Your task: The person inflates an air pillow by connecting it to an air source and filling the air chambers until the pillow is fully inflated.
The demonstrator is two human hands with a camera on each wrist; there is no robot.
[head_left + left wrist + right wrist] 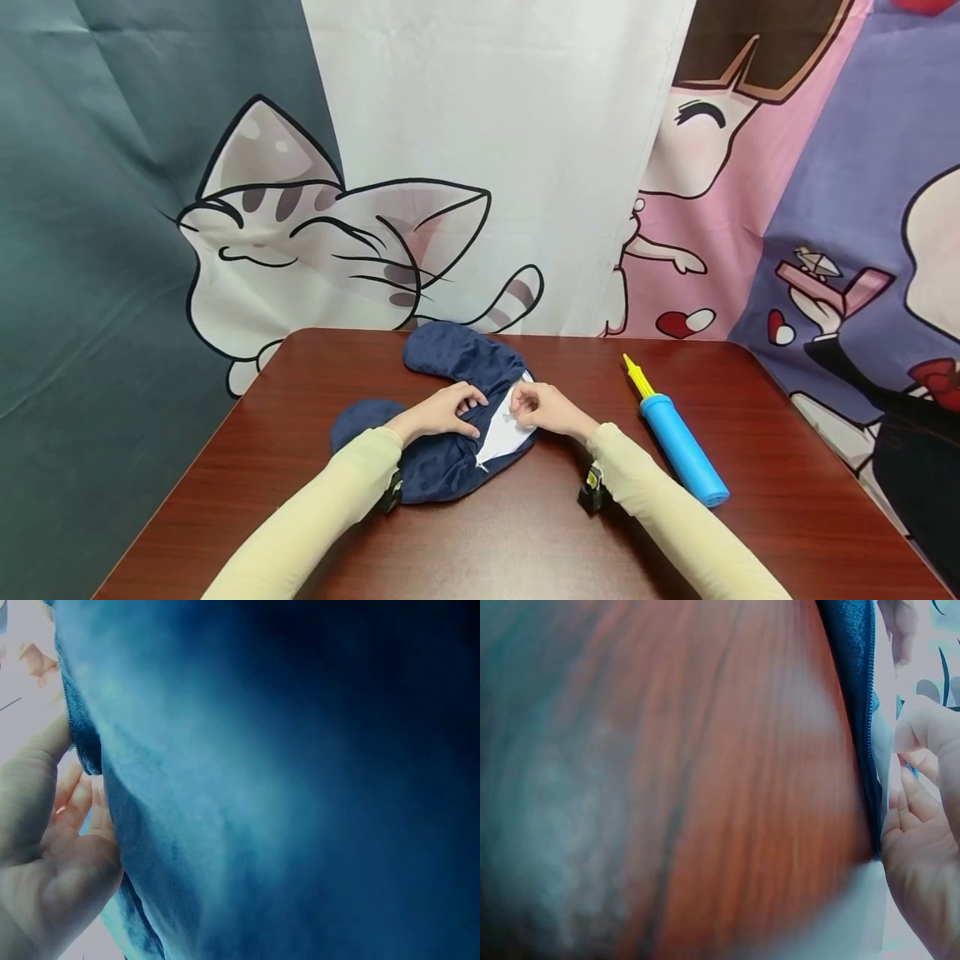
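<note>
A navy plush U-shaped neck pillow (438, 467) lies on the table with its zipped cover parted at the curve. Through the gap shows a white inner lining (497, 435). My left hand (448, 411) grips the navy cover near the gap's left edge; in the left wrist view, the thumb lies by the zipper edge (73, 724). At the white lining my right hand (551, 410) has curled fingers and pinches it. A small clear piece (508, 415) shows by those fingertips, too small to identify. The right wrist view has the open zipper (869, 712) beside that hand.
A blue hand pump (684, 450) with a yellow nozzle end lies to the right of my right forearm. Behind the brown wooden table (525, 542) hangs a cartoon-printed cloth (487, 100). Each wrist carries a small black camera.
</note>
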